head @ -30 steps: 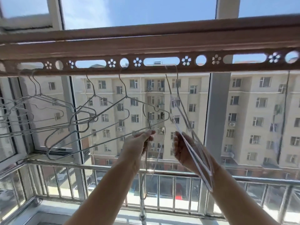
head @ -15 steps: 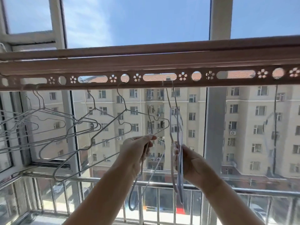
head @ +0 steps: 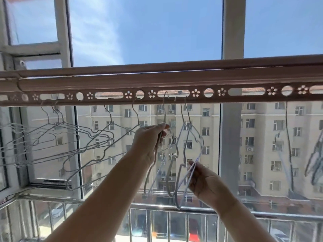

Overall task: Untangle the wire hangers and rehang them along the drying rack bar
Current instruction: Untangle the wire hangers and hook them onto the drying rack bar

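Note:
A brown drying rack bar [head: 174, 82] with round, slotted and flower-shaped holes runs across the view. Several thin wire hangers [head: 73, 137] hang from its left part, fanned out sideways. My left hand [head: 150, 142] is raised and pinches the neck of one wire hanger [head: 164, 112], whose hook sits in a slot near the middle of the bar. Just to the right hang two more hangers [head: 190, 142], seen edge-on. My right hand [head: 204, 184] grips their lower wires from below.
Behind the bar are window frames [head: 230, 137] and a metal balcony railing [head: 157, 222] below. A thin cord [head: 288, 137] hangs down at the right, next to more hangers [head: 314, 159] at the right edge. Apartment buildings stand outside.
My left hand rose and brought its hanger's hook up into a slot of the bar. My right hand dropped lower on the edge-on hangers. The view tilted upward.

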A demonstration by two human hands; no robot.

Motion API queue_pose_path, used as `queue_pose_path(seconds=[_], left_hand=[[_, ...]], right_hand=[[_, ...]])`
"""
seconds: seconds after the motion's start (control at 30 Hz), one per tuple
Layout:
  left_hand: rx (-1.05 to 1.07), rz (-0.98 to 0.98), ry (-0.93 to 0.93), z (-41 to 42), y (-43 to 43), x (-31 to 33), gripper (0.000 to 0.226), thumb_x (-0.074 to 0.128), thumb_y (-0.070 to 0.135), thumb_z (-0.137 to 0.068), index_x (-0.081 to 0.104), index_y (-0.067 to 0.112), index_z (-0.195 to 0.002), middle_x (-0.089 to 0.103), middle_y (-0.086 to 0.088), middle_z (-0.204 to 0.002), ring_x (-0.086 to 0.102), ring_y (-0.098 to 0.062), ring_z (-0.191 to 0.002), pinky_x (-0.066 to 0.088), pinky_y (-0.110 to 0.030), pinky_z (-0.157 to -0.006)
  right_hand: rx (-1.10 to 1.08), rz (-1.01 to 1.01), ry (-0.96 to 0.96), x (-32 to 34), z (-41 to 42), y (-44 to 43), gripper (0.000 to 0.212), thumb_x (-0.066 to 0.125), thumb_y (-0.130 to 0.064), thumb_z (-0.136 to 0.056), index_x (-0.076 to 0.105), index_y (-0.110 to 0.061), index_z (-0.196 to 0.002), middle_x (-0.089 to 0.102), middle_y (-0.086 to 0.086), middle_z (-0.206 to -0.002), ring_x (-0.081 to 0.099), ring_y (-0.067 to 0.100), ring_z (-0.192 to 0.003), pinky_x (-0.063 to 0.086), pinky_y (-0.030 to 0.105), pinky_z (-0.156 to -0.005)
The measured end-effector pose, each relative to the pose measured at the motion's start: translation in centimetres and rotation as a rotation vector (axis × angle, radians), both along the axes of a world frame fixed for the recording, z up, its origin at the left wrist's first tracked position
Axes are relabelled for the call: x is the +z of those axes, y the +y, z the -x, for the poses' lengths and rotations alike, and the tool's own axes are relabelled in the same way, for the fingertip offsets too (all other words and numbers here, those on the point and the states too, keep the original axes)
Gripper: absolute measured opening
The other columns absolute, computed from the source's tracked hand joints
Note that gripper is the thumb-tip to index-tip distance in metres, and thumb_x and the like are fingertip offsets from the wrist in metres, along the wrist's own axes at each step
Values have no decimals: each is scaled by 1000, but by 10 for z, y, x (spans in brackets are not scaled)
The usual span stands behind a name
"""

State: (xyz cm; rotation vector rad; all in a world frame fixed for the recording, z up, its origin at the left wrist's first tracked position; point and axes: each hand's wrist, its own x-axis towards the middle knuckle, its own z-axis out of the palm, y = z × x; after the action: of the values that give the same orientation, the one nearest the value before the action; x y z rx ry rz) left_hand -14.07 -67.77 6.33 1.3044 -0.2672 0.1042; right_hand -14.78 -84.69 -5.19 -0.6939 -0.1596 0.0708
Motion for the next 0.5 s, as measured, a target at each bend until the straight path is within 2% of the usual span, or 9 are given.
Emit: queue_pose_path(seconds=[0.3, 0.5], left_hand=[[88, -7, 6, -36, -11, 14, 18, 57, 13, -90, 69, 0, -88, 58, -2, -66, 44, -9, -53, 34, -16, -41], [76, 3, 41, -42, -6, -3, 22, 58, 17, -90, 69, -1, -91, 62, -5, -71, 50, -10, -57, 39, -15, -41]], right_hand=[[2, -2, 33, 3, -2, 1, 31, 44, -17, -95, 67, 0, -81, 63, 11, -61, 61, 18, -47, 52, 26, -44], [18, 20, 57, 3, -3, 3, 26, 45, -18, -93, 64, 0, -88, 63, 10, -60, 62, 18, -48, 52, 27, -43]])
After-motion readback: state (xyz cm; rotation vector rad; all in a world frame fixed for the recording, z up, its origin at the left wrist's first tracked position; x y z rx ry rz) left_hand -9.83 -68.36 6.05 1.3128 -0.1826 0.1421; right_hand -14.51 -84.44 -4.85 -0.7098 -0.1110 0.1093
